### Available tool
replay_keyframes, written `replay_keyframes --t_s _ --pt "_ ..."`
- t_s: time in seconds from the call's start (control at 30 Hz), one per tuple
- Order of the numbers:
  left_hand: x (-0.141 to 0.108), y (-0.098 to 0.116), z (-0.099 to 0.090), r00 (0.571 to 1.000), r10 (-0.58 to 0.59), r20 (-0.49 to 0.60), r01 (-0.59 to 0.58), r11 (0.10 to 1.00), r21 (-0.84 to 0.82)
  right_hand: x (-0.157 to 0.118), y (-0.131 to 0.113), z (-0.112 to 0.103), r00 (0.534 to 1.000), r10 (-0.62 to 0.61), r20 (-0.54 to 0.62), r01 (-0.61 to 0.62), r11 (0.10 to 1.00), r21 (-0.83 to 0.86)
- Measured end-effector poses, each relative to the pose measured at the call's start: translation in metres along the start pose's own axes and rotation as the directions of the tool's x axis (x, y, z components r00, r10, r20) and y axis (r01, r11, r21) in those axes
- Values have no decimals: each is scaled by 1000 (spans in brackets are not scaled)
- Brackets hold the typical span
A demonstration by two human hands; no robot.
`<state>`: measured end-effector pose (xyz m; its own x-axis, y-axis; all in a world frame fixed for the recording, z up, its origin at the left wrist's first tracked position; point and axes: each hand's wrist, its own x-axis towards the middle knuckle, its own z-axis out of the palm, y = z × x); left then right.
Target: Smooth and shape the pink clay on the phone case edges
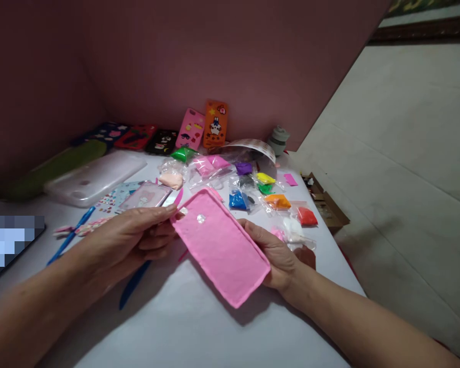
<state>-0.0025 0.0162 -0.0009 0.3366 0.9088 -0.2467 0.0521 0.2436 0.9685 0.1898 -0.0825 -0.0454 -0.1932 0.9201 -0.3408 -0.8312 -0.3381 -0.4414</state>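
My right hand (pixel 274 253) grips a phone case (pixel 224 250) covered in pink clay by its right edge, fingers beneath it. The case is tilted above the table, its raised rim towards me, with a camera cutout at the upper left and a small shiny spot beside it. My left hand (pixel 153 230) is closed in a pinch on a slim pink clay tool (pixel 179 197), right at the case's upper left corner. Most of the tool is hidden behind the fingers. Below my left hand, a blue plastic knife (pixel 134 285) lies on the white table (pixel 168 332).
Bags of coloured clay (pixel 278 201) lie behind the case. Decorated phone cases, including an orange one (pixel 215 124), stand or lie at the back. On the left are a clear case (pixel 99 179), a blue pen-like tool (pixel 72 235) and a blurred screen (pixel 7 245). A cardboard box (pixel 325 204) sits right.
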Motion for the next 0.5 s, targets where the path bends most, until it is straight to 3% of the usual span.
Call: replay_keyframes --t_s 0.07,0.13,0.3,0.37,0.4,0.43,0.5 --pt "-3 3 -3 963 -171 207 207 964 -167 0 0 0 999 -27 -28 26 999 -25" --pt "-8 8 -5 916 -219 335 315 912 -264 -1 0 2 997 -51 -54 48 997 -61" --pt "-15 11 -6 927 -146 346 207 967 -146 -9 -4 10 987 -129 -95 114 982 -148" --pt "-11 7 -8 939 -101 327 94 995 37 -15 -6 14 982 -156 -104 136 976 -173" --pt "-7 4 -11 949 -60 309 -3 980 201 -19 -7 16 981 -160 -107 138 973 -186" --pt "-3 1 -14 959 19 283 -144 892 428 -22 -8 17 979 -167 -119 138 966 -219" --pt "6 -3 -22 966 84 245 -217 779 588 -28 -10 19 976 -174 -130 145 967 -209"
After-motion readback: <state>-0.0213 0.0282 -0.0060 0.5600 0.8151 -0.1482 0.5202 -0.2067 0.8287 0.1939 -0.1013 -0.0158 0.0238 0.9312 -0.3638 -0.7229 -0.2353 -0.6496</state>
